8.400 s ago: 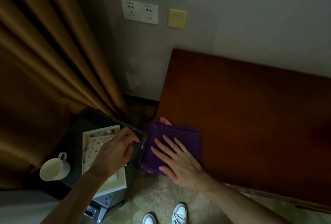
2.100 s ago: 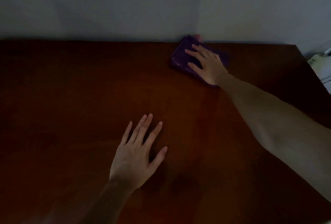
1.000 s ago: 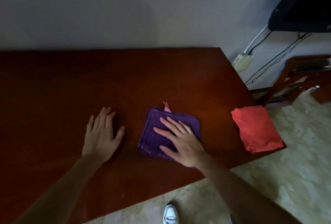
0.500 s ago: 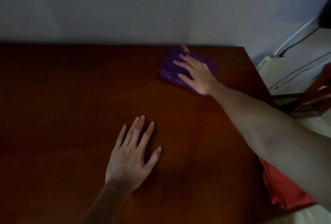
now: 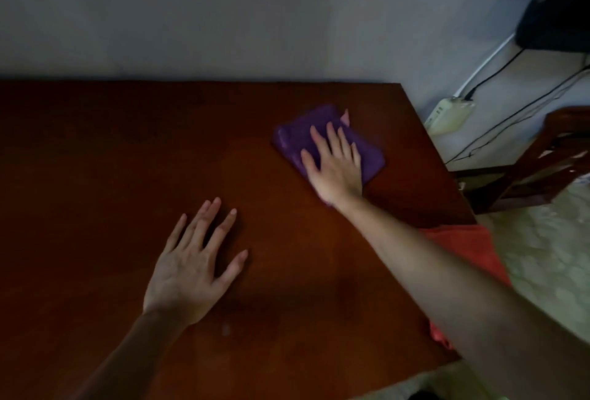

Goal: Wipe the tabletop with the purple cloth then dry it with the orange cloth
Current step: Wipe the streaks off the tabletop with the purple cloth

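A folded purple cloth lies on the dark red-brown tabletop, toward its far right part. My right hand presses flat on the cloth with straight, spread fingers. My left hand rests palm down on the bare wood nearer to me, fingers spread. The orange cloth lies at the table's right edge, mostly hidden under my right forearm.
The table's far edge meets a grey wall. To the right stand a wooden chair, a white power strip with cables, and a dark screen at the top right corner. Patterned floor shows beyond the right edge.
My right hand has slid the purple cloth back from the far edge, a little toward me and to the right. My left hand stays flat on the wood.
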